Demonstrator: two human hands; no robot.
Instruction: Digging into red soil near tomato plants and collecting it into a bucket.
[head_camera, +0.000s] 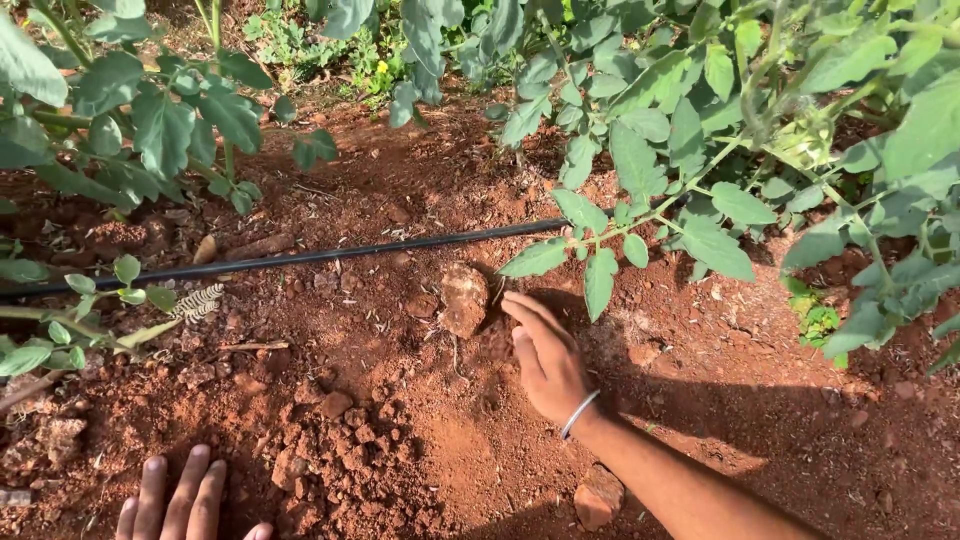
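Observation:
My right hand (545, 358) reaches forward over red soil, fingers extended and held together, fingertips touching the ground beside a brown stone (463, 297). A silver bangle sits on that wrist. My left hand (185, 500) rests flat on the soil at the bottom left edge, fingers spread, holding nothing. A black irrigation hose (300, 258) runs across the ground just beyond the stone.
Leafy green plants (690, 130) crowd the right and top, with more plants (130, 120) at the left. Loose clods of red earth (340, 440) lie between my hands. A reddish rock (597, 497) sits by my right forearm.

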